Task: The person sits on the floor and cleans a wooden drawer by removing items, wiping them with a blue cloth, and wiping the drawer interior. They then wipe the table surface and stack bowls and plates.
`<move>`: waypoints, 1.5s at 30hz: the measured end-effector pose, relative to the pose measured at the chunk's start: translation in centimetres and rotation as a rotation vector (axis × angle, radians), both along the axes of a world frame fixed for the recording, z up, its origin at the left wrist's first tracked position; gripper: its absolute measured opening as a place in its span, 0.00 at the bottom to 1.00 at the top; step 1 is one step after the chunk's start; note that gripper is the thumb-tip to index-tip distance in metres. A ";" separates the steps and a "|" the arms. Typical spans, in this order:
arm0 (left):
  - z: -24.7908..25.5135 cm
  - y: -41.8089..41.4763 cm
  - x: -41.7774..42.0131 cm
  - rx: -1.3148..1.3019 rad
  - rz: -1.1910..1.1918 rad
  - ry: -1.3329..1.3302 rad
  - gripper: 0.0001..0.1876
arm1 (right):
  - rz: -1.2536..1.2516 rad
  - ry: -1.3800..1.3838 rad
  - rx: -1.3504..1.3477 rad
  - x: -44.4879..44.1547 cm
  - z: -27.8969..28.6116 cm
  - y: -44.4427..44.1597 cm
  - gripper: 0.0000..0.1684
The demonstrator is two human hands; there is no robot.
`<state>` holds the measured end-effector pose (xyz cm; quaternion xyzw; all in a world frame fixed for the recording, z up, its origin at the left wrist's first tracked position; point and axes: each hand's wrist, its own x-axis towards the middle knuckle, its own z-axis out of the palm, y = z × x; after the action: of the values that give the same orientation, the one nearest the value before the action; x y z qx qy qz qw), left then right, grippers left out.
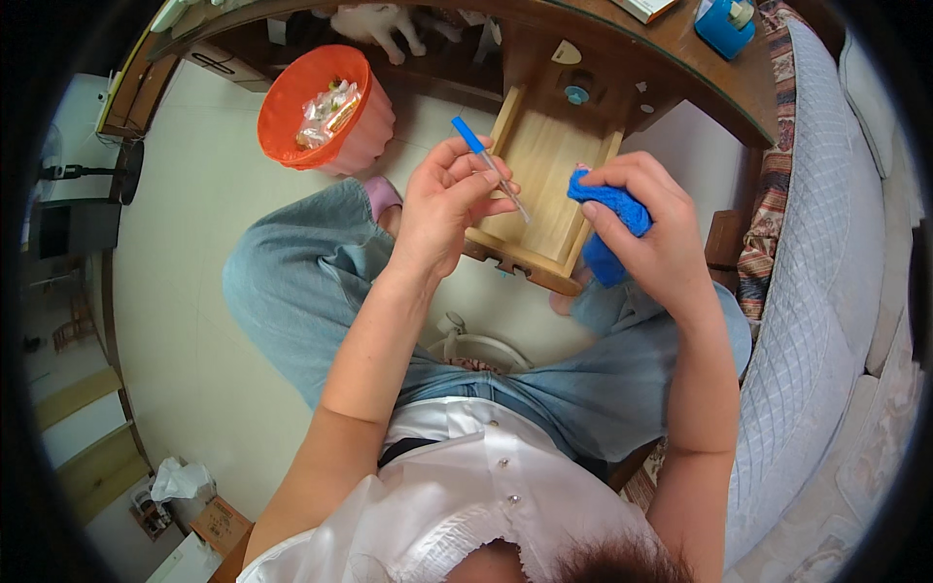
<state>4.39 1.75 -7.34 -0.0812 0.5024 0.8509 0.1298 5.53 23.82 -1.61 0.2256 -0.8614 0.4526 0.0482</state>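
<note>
My left hand holds a slim pen-like stick with a blue cap between thumb and fingers, its clear end pointing down to the right. My right hand grips a bunched blue cloth, part of which hangs below the fingers. Between and beyond the hands, a wooden drawer is pulled out from a brown desk. The drawer's pale bottom shows, and nothing is seen lying on it. The left hand is over the drawer's left side, the right hand just beyond its right side.
An orange-red bin holding plastic wrappers stands left of the drawer. A white cat is under the desk. A blue plastic holder sits on the desk's right end. A quilted grey cover lies along the right side.
</note>
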 end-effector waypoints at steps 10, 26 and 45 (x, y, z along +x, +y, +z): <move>-5.5 -4.5 -1.5 -0.055 0.333 -0.130 0.16 | -0.158 -0.406 0.042 -1.3 -6.0 -0.2 0.19; -14.6 -2.3 -0.9 -0.907 0.364 0.019 0.12 | -0.247 0.119 1.031 -8.5 -19.5 0.7 0.19; -15.9 -1.6 -0.7 -0.872 0.366 0.151 0.12 | -0.568 0.554 0.429 -8.1 4.0 -1.3 0.17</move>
<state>3.68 0.12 -23.24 -0.1533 0.7979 0.5734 -0.1051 -2.56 22.54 2.39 0.0976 -0.9181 0.1553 0.3513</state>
